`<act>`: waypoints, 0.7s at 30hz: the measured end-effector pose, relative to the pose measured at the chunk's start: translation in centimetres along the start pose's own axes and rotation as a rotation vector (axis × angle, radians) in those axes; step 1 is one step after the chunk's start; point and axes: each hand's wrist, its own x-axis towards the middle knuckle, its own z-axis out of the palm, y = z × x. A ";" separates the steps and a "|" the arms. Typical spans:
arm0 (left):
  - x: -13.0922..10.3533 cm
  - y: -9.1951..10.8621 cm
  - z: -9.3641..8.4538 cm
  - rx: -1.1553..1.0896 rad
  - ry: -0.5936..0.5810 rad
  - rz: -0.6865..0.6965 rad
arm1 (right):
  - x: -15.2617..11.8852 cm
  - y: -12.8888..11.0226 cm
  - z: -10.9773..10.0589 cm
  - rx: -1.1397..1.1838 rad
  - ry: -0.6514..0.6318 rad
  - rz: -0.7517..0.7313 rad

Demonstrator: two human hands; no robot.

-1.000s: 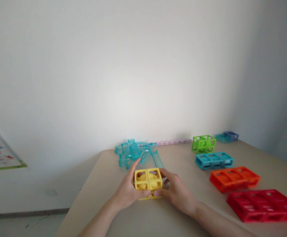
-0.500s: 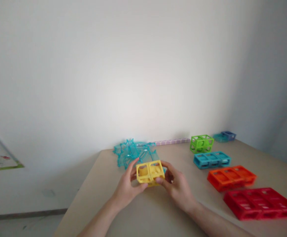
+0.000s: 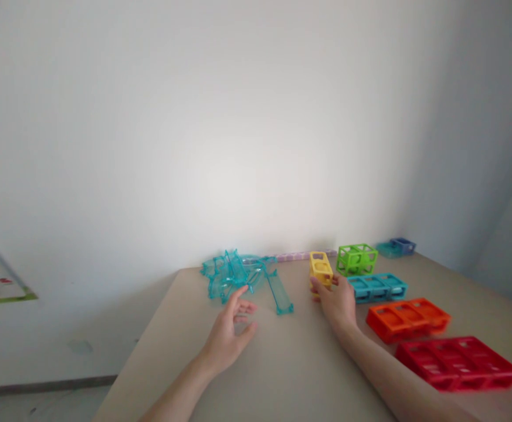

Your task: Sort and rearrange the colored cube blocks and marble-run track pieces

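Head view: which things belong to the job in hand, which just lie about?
Likely in the job:
yellow block, in the right hand

Apparently lying about, unheld:
green block
blue block
orange block
red block
clear teal pieces
purple strip
blue-purple box

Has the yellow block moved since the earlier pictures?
Yes: the yellow block, now only in the right hand, moved right and farther back, nearer the green block.

left hand (image 3: 228, 333): fingers parted and loosely curved, index foremost, thumb held apart | left forearm (image 3: 180, 382): bare, slanting inward from the lower edge | right hand (image 3: 338, 303): set farther forward, back of hand uppermost, thumb and fingers in a grip | right forearm (image 3: 383, 364): bare, stretched diagonally from lower right
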 end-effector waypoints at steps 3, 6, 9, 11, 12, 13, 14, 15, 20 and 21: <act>0.1 -0.2 -0.1 0.005 -0.004 0.022 | -0.2 0.1 0.2 -0.042 -0.066 0.004; 0.2 -0.5 0.0 0.024 -0.025 0.039 | -0.3 0.3 0.7 -0.112 -0.105 -0.019; 0.3 -0.9 0.0 0.054 -0.054 0.026 | 0.2 0.6 1.8 -0.160 -0.100 -0.048; 0.3 -1.1 -0.1 0.070 -0.068 0.019 | 0.9 0.8 2.6 -0.167 -0.105 -0.064; 0.3 -1.2 -0.1 0.078 -0.073 0.018 | 1.3 0.9 2.9 -0.164 -0.111 -0.070; 0.3 -1.2 -0.1 0.085 -0.076 0.018 | 1.7 1.0 3.3 -0.158 -0.115 -0.073; 0.4 -1.2 -0.1 0.090 -0.077 0.017 | 2.1 1.1 3.6 -0.153 -0.117 -0.074; 0.4 -1.2 -0.1 0.093 -0.077 0.015 | 2.4 1.2 3.8 -0.147 -0.117 -0.073; 0.5 -1.2 -0.1 0.097 -0.078 0.000 | 3.3 1.8 4.2 -0.135 -0.088 -0.064; 0.5 -1.2 -0.1 0.100 -0.078 -0.003 | 3.4 1.9 4.2 -0.134 -0.078 -0.061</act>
